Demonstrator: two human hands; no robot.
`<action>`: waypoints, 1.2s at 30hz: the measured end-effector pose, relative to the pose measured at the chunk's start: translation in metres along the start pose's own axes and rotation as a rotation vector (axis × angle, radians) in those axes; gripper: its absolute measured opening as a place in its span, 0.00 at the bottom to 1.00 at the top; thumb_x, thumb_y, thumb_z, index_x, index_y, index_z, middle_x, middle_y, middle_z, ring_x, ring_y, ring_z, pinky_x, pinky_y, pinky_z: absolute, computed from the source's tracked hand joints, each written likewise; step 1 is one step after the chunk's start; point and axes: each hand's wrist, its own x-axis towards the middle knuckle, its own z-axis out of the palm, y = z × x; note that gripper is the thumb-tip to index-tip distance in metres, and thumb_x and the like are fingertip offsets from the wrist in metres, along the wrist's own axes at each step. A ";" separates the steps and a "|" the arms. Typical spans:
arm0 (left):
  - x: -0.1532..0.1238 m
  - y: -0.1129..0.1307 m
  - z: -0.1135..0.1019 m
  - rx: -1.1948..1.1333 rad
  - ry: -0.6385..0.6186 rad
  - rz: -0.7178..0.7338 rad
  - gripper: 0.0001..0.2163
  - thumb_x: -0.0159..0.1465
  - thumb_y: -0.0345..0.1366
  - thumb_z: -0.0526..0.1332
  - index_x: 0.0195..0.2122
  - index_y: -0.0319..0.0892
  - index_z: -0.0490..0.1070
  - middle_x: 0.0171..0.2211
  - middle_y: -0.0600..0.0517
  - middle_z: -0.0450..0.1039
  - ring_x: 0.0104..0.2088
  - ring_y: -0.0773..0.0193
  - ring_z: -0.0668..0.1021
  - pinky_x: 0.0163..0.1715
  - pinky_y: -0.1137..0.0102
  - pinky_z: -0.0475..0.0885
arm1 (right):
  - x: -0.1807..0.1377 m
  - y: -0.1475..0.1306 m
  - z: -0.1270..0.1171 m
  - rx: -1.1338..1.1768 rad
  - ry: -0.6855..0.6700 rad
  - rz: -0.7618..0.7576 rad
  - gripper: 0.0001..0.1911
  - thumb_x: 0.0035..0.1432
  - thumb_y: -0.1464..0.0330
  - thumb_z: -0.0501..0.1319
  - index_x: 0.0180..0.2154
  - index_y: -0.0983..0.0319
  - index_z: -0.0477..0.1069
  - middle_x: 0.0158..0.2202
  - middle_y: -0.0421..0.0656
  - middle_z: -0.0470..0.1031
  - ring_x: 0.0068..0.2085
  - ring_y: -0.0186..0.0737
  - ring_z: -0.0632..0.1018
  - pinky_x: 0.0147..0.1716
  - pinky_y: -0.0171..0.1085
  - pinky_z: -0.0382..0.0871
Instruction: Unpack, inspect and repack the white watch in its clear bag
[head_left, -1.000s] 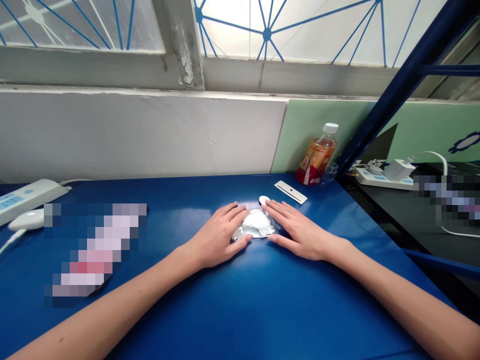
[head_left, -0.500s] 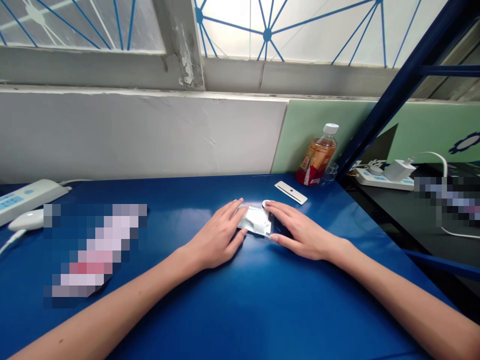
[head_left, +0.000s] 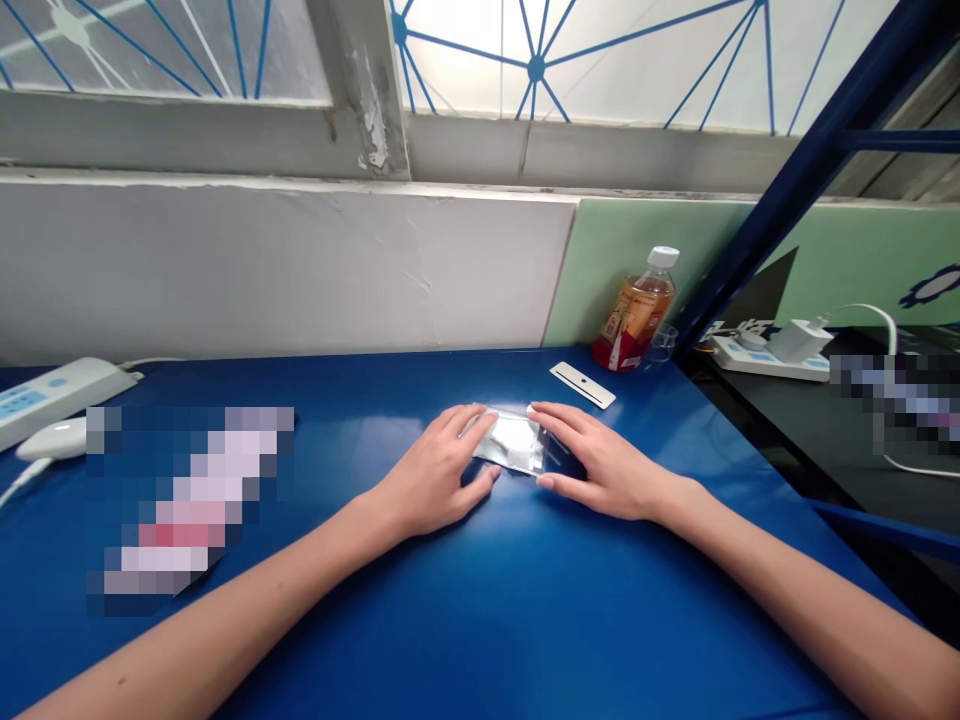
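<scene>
A small clear plastic packet [head_left: 512, 440] with white contents lies flat on the blue table [head_left: 480, 620], between my hands. My left hand [head_left: 433, 465] rests at its left side, fingers stretched out over the edge and thumb apart near the lower edge. At the right side is my right hand [head_left: 596, 455], its fingers extended over the packet's upper right and its thumb by the lower right corner. A small white bit [head_left: 531, 410] shows at the right fingertips; most of it is covered. Neither hand is closed around anything.
Behind the right hand lies a flat white strip [head_left: 583, 385] with a dark slot. A drink bottle [head_left: 634, 310] stands by the wall, near a clear cup [head_left: 661, 344]. On the left are a power strip [head_left: 64, 395], a white charger [head_left: 56, 440] and a blurred-out object [head_left: 199, 500].
My fingers have shifted slightly on the packet. The white round thing at my right fingertips shows less than before. Both arms have stayed nearly in place.
</scene>
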 end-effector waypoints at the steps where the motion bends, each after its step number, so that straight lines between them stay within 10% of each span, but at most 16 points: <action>1: 0.000 0.000 0.000 -0.004 0.003 -0.003 0.22 0.67 0.39 0.57 0.61 0.38 0.61 0.58 0.39 0.65 0.59 0.48 0.67 0.58 0.54 0.66 | 0.000 0.000 0.000 -0.001 0.001 -0.007 0.37 0.62 0.52 0.58 0.64 0.68 0.57 0.64 0.60 0.60 0.64 0.56 0.65 0.60 0.53 0.63; 27: -0.002 -0.005 0.000 0.073 0.202 0.166 0.13 0.72 0.39 0.53 0.49 0.40 0.73 0.45 0.45 0.77 0.41 0.56 0.78 0.42 0.60 0.74 | 0.004 -0.001 -0.002 0.052 0.191 -0.140 0.15 0.67 0.65 0.56 0.52 0.59 0.72 0.49 0.49 0.79 0.50 0.49 0.78 0.51 0.48 0.73; 36: -0.003 -0.002 0.004 -0.070 0.351 0.064 0.16 0.71 0.34 0.54 0.60 0.46 0.62 0.52 0.45 0.71 0.50 0.58 0.77 0.49 0.63 0.75 | 0.002 -0.006 -0.001 0.336 0.311 0.093 0.12 0.64 0.62 0.60 0.47 0.59 0.72 0.39 0.45 0.81 0.39 0.44 0.81 0.41 0.41 0.76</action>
